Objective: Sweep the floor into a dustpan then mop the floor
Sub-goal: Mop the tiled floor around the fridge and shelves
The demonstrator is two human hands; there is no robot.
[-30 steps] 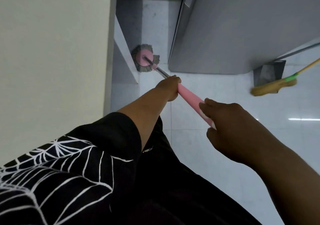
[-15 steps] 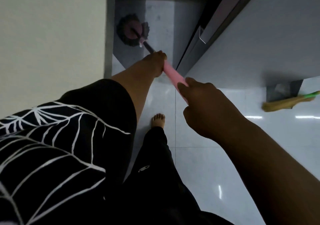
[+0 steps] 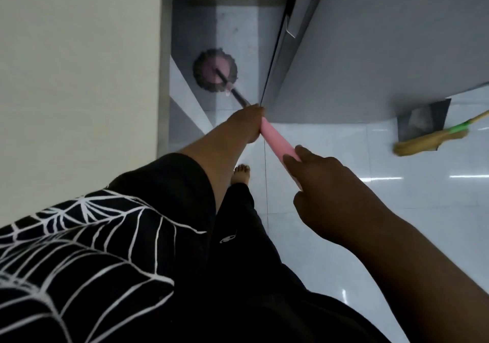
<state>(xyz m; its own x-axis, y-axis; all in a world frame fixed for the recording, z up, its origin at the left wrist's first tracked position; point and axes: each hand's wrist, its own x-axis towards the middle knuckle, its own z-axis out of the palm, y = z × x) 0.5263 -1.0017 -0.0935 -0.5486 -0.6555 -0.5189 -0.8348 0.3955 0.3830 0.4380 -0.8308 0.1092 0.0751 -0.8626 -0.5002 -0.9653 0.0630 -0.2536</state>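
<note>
The person stands barefoot on the white tiled floor (image 3: 344, 157), both hands on the mop. The left hand (image 3: 248, 124) is stretched out ahead, its fingers wrapped round the top of the pink handle (image 3: 276, 141), just where the pink grip meets the dark metal shaft. The right hand (image 3: 325, 184) holds the near end of the same grip, fingers (image 3: 289, 163) curled about it, so only a short pink length shows between the two hands.

The shaft slants down and away to the mop head (image 3: 214, 71), a round pink disc fringed with dark strands. It lies flat on the tiles in the narrow, shadowed gap between the pale wall (image 3: 79, 78) and the tall grey cabinet (image 3: 370, 51), close beside a low white ledge (image 3: 185, 96) at the foot of the wall.

Off to the right, well apart from the mop, a dark dustpan (image 3: 423, 116) sits on the floor against the cabinet's base. A straw broom (image 3: 423, 141) with a green collar lies across its front edge. One bare foot (image 3: 241, 174) shows below the left forearm, and a black shirt (image 3: 92, 250) with a white web print fills the near left.
</note>
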